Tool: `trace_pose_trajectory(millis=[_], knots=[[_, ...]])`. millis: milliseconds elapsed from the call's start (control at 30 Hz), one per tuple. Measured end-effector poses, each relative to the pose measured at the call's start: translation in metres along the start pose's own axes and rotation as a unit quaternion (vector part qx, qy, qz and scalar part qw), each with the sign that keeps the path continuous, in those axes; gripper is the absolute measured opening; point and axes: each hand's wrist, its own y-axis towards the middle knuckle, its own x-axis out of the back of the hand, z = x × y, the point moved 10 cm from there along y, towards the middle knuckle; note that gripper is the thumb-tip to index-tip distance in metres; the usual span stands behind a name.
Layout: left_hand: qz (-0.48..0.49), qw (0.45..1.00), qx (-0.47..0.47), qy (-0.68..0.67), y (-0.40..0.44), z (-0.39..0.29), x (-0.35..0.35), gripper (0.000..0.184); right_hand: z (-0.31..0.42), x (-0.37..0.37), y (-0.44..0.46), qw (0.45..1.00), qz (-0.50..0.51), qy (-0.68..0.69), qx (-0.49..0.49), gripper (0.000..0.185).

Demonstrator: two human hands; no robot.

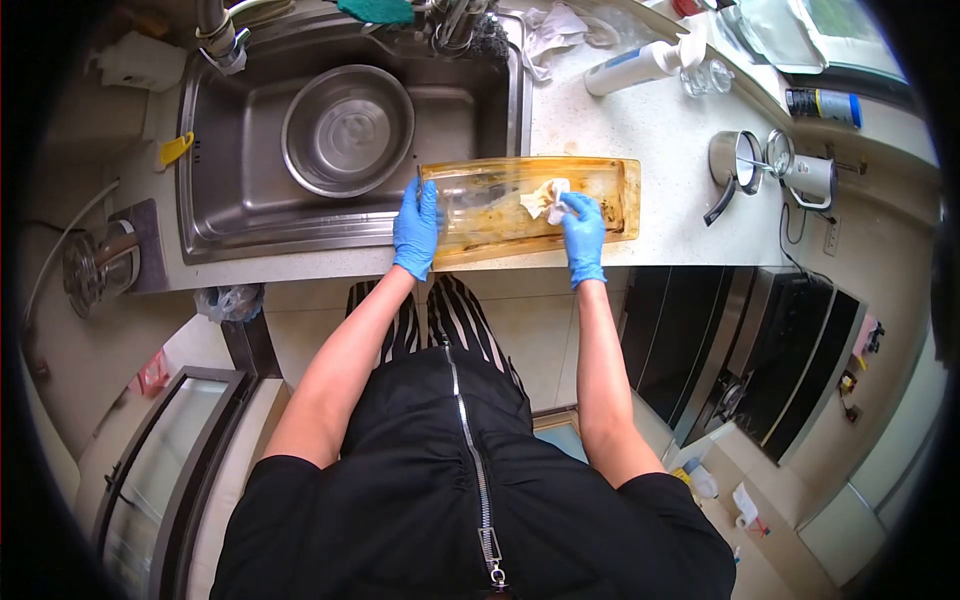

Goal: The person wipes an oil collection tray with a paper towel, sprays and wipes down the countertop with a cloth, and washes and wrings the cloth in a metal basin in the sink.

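Note:
A long, shallow tray [480,222] with amber-brown greasy stains lies partly over the sink's right edge and partly on the white counter. My left hand [416,228], in a blue glove, grips the tray's left end, thumb up at its edge. In my right hand [583,236], also gloved in blue, a crumpled, yellow-stained white tissue [546,201] is pinched against the tray's inner surface, right of its middle.
The steel sink [220,215] holds a round metal bowl [348,131]. On the counter [700,240] are a white spray bottle [630,70], a small pot [733,160] and a crumpled cloth [552,32]. A yellow clip-like item [175,150] lies left of the sink.

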Motion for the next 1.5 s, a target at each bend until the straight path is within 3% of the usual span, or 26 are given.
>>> trace_pose_trajectory(millis=[33, 100, 133, 300, 367, 433, 533, 633, 667, 733, 867, 900, 967, 1000, 1167, 1233, 1500], knots=[[-0.001, 1.000, 0.001, 0.000, -0.001, -0.001, 0.001, 0.041, 0.006, -0.003, -0.005, 1.000, 0.001, 0.000, 0.000, 0.032], [0.005, 1.000, 0.002, 0.009, -0.001, -0.002, 0.000, 0.041, 0.025, -0.027, -0.016, 0.987, 0.064, -0.142, 0.047, 0.042], [0.005, 1.000, 0.003, 0.009, -0.001, -0.002, 0.000, 0.041, 0.038, -0.031, -0.022, 0.971, 0.043, -0.218, 0.084, 0.044], [0.007, 1.000, -0.008, 0.022, 0.000, 0.002, 0.000, 0.042, 0.052, -0.031, -0.009, 0.972, -0.037, -0.216, 0.083, 0.049], [0.006, 1.000, -0.007, 0.015, -0.002, -0.003, -0.001, 0.042, 0.021, -0.031, 0.006, 0.983, -0.005, -0.182, 0.001, 0.037], [0.007, 1.000, -0.005, 0.007, -0.001, -0.003, -0.001, 0.043, 0.015, -0.021, 0.016, 0.978, -0.038, -0.200, 0.051, 0.027], [0.011, 1.000, 0.003, 0.013, 0.001, -0.001, -0.002, 0.043, -0.002, -0.005, 0.027, 0.978, -0.007, -0.209, 0.002, 0.019], [0.001, 1.000, 0.008, 0.015, -0.001, 0.004, -0.002, 0.045, -0.023, 0.029, 0.025, 0.984, -0.064, -0.134, -0.101, 0.015], [-0.001, 0.999, -0.007, 0.033, 0.002, 0.006, -0.002, 0.046, -0.023, 0.029, 0.028, 0.984, -0.062, -0.134, -0.100, 0.015], [0.003, 0.999, -0.010, 0.048, 0.004, 0.005, -0.002, 0.051, -0.021, 0.042, 0.030, 0.984, -0.156, -0.061, -0.060, 0.013], [0.015, 1.000, -0.001, 0.011, 0.003, 0.007, -0.005, 0.052, -0.028, 0.054, 0.045, 0.984, -0.116, -0.064, -0.115, 0.015], [0.007, 0.999, -0.003, 0.036, 0.004, 0.009, -0.003, 0.051, -0.032, 0.054, 0.044, 0.984, -0.117, -0.066, -0.116, 0.015], [0.002, 0.998, -0.007, 0.060, 0.004, 0.009, -0.004, 0.051, -0.026, 0.038, 0.047, 0.987, -0.060, -0.152, -0.001, 0.016], [0.003, 0.999, -0.018, 0.047, 0.004, 0.006, -0.005, 0.051, -0.029, 0.024, 0.043, 0.988, -0.019, -0.156, 0.007, 0.018], [-0.008, 0.999, -0.018, 0.044, 0.005, 0.007, -0.003, 0.048, -0.009, 0.017, 0.026, 0.980, -0.036, -0.179, 0.074, 0.030], [0.004, 0.997, -0.010, 0.078, 0.003, 0.002, -0.004, 0.055, -0.005, 0.014, 0.029, 0.966, -0.043, -0.237, 0.098, 0.036], [-0.023, 0.993, -0.021, 0.112, 0.002, -0.004, -0.001, 0.055, -0.032, 0.046, 0.049, 0.974, -0.049, -0.223, 0.017, 0.015]])
